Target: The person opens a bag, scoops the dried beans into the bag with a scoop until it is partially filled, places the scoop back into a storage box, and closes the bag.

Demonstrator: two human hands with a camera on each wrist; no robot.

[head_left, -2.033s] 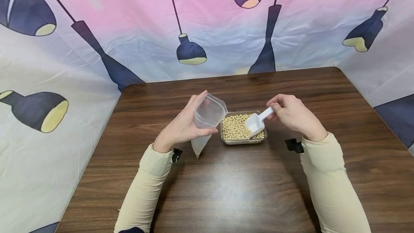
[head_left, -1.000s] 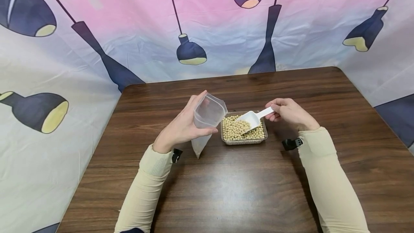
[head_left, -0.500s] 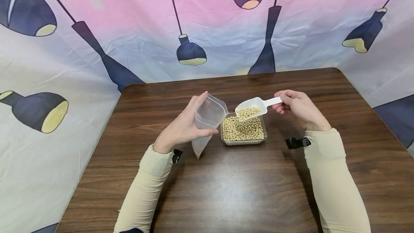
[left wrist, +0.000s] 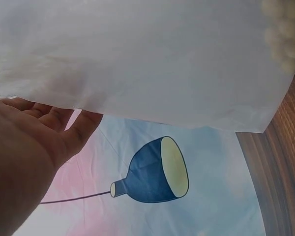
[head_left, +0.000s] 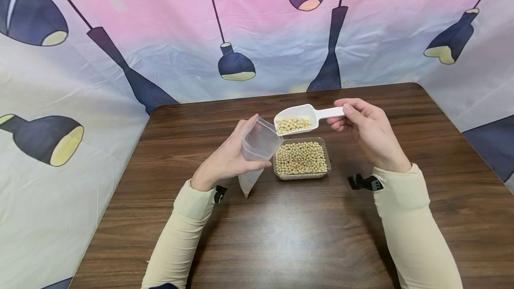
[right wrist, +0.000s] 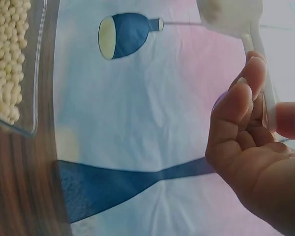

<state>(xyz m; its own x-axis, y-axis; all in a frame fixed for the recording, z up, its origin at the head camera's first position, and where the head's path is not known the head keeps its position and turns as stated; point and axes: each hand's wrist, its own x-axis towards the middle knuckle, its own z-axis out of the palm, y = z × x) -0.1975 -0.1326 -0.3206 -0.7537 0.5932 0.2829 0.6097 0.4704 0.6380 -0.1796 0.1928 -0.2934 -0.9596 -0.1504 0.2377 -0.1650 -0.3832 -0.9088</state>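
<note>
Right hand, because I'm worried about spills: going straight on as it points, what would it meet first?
The scoop in the right hand would likely meet the translucent bag in the left hand, at its open mouth; depth is unclear.

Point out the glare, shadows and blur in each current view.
Head: pale glare on the table, dark shadows along the inner sides of both sleeves; left wrist: the bag dim and hazy, the beans at upper right blurred; right wrist: upper right washed out by brightness, the scoop soft.
</note>
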